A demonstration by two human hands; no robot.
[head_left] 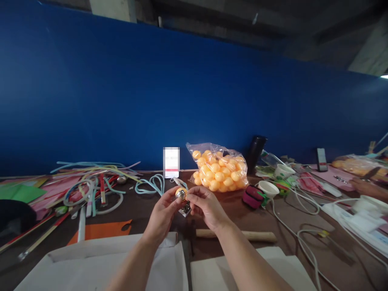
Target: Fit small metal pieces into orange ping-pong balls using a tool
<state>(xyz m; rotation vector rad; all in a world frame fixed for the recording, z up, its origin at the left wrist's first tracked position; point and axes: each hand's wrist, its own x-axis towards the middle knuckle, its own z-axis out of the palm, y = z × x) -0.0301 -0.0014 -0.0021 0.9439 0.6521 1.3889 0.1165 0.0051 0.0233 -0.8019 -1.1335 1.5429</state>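
Where the hands meet: low in the middle of the view, both bare hands hold one orange ball (181, 189) between them, lifted clear of the brown table (142, 208).
Left hand (162, 216): fingertips closed on the ball, gripping it from seven o'clock.
Right hand (206, 207): thumb and forefinger pinched on the ball's three o'clock side.
Metal piece (181, 195): small, shiny and round, on the ball's front face. Whether it is fixed or only pressed there cannot be told.
Under the ball: a small metal object (186, 210) lies on the table at six o'clock.
Bag of balls (220, 169): clear plastic, bulging with orange balls, near the hands at one o'clock.
Progress: as a judgement, one ball is being handled and the bag looks nearly full. No other ball with metal on it shows, so most seems left.
Around: a wooden stick (236, 235) at four o'clock, a pink pouch (253, 197) at two, coloured strips (91, 182) at ten, and another person's hand (363, 186) far off at three.
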